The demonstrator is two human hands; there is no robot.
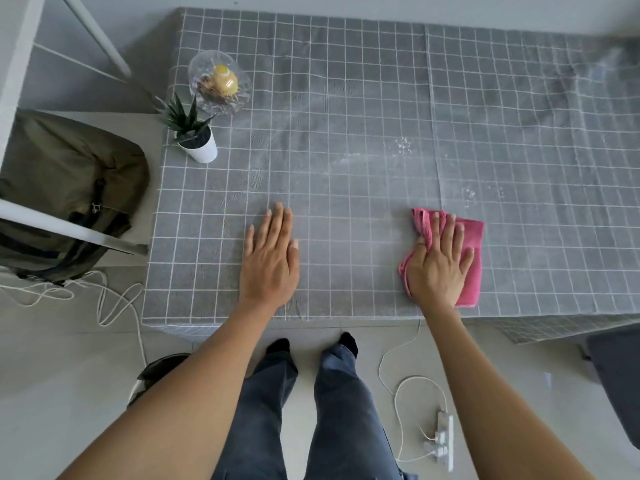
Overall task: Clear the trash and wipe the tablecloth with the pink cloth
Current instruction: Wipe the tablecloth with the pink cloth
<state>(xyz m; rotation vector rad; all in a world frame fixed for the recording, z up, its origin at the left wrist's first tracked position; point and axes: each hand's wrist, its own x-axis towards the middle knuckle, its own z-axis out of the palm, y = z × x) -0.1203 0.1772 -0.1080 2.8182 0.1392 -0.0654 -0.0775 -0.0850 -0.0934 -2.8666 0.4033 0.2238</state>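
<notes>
A grey tablecloth [346, 116] with a white grid covers the table. Pale smears and small white specks [401, 145] lie on it past the middle. The pink cloth [472, 258] lies bunched near the table's front edge, right of centre. My right hand [438, 265] presses flat on the pink cloth with straight fingers. My left hand [272, 258] rests flat on the bare tablecloth to the left, fingers straight, holding nothing.
A small plant in a white pot [199, 140] and a clear glass jar [218, 83] with a yellow thing inside stand at the table's left edge. A green bag [62, 188] sits on a chair at left. Cables and a power strip [443, 441] lie on the floor.
</notes>
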